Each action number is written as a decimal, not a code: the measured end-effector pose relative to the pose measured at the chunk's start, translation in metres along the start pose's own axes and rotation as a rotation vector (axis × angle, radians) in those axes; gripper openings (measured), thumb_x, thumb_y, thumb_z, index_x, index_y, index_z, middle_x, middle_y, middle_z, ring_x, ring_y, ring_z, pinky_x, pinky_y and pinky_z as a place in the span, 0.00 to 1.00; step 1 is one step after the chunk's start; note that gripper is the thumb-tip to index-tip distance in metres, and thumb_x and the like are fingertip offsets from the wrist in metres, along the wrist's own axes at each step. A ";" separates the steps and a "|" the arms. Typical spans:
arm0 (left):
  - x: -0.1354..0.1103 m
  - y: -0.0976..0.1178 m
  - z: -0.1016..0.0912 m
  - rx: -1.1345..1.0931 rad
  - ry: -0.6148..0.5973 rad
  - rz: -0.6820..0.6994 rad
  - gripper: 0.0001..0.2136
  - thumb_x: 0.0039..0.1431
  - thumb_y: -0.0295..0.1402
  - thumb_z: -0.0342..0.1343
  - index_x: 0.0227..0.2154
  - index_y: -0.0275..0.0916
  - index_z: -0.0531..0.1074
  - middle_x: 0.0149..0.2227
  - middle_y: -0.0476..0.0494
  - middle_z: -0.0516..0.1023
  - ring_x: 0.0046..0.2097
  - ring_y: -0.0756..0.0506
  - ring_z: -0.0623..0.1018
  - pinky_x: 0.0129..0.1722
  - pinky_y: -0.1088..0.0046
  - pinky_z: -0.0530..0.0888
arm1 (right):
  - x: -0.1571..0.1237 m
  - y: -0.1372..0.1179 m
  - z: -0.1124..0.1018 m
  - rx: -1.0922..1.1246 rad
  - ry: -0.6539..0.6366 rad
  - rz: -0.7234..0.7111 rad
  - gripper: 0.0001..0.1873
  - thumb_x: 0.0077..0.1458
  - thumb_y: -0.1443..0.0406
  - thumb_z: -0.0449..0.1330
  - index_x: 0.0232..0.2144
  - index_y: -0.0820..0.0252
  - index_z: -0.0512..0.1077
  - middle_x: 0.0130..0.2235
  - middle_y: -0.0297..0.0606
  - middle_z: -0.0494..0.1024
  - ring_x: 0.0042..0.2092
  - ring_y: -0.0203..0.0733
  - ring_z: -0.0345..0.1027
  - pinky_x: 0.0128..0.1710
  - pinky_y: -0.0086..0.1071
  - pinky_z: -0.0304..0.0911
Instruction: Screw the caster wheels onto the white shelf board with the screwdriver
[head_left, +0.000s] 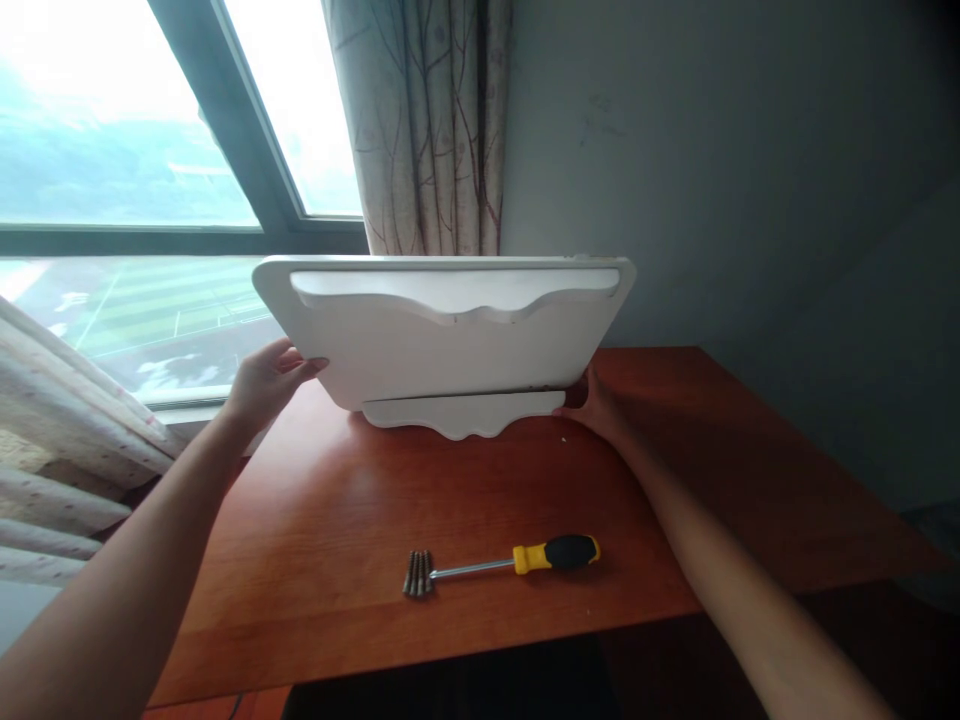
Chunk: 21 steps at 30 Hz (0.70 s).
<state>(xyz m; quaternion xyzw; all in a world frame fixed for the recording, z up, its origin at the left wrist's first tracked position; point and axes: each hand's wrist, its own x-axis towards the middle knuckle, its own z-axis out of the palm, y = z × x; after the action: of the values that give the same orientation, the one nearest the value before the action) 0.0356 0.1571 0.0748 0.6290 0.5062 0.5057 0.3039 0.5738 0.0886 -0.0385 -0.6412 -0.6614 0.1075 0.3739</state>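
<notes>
1. While its lower edge meets the bench (337, 520), a white rounded-corner panel (450, 350) stands tilted across the bench's far part, its broad flat face towards the camera.
2. Along its top edge runs an upper scalloped strip (360, 287); a lower scalloped strip (465, 412) lies along the bottom, a thin dark line between it and the panel.
3. The left hand (270, 380) grips the panel's left edge, thumb on the near face, other fingers mostly hidden behind.
4. The right hand (596, 405) holds the lower right corner, thumb at the end of the lower strip.
5. Nearer the camera lies a yellow-and-black screwdriver (519, 562), its tip pointing left at a row of threaded screws (418, 575); I cannot tell whether they touch.
6. Beyond stand a tree-patterned curtain (427, 120), a grey wall (675, 200) and, left, a window (127, 150) overlooking a green field.
</notes>
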 end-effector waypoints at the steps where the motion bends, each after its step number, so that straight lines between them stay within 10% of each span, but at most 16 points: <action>1: 0.000 0.001 -0.001 0.001 -0.016 0.000 0.39 0.38 0.54 0.74 0.52 0.33 0.77 0.46 0.33 0.84 0.47 0.35 0.82 0.52 0.53 0.77 | -0.001 -0.001 -0.002 -0.038 0.001 0.004 0.57 0.37 0.50 0.76 0.64 0.58 0.54 0.59 0.54 0.70 0.59 0.61 0.67 0.57 0.51 0.64; 6: 0.004 0.002 -0.002 0.011 -0.037 0.003 0.40 0.39 0.54 0.74 0.52 0.33 0.76 0.46 0.32 0.84 0.47 0.33 0.82 0.55 0.48 0.75 | -0.009 -0.011 -0.007 -0.217 -0.040 -0.003 0.36 0.42 0.46 0.72 0.48 0.58 0.71 0.47 0.53 0.76 0.52 0.67 0.69 0.52 0.56 0.62; 13: 0.006 0.005 0.000 -0.036 -0.051 -0.024 0.43 0.36 0.54 0.74 0.54 0.32 0.75 0.46 0.32 0.84 0.47 0.34 0.83 0.54 0.50 0.77 | -0.005 -0.025 -0.005 -0.242 -0.186 -0.147 0.18 0.52 0.52 0.69 0.41 0.54 0.77 0.39 0.41 0.78 0.42 0.50 0.72 0.42 0.40 0.65; 21: 0.005 0.008 -0.001 -0.058 -0.060 -0.040 0.44 0.35 0.53 0.75 0.56 0.32 0.74 0.47 0.32 0.83 0.48 0.34 0.82 0.54 0.53 0.77 | 0.010 -0.020 -0.012 -0.185 -0.236 -0.191 0.18 0.51 0.48 0.68 0.39 0.50 0.80 0.36 0.40 0.78 0.39 0.51 0.72 0.42 0.43 0.67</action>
<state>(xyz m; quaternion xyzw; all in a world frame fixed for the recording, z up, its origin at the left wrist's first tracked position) 0.0373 0.1597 0.0838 0.6246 0.4944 0.4950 0.3469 0.5674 0.0908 -0.0137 -0.5901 -0.7656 0.0846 0.2417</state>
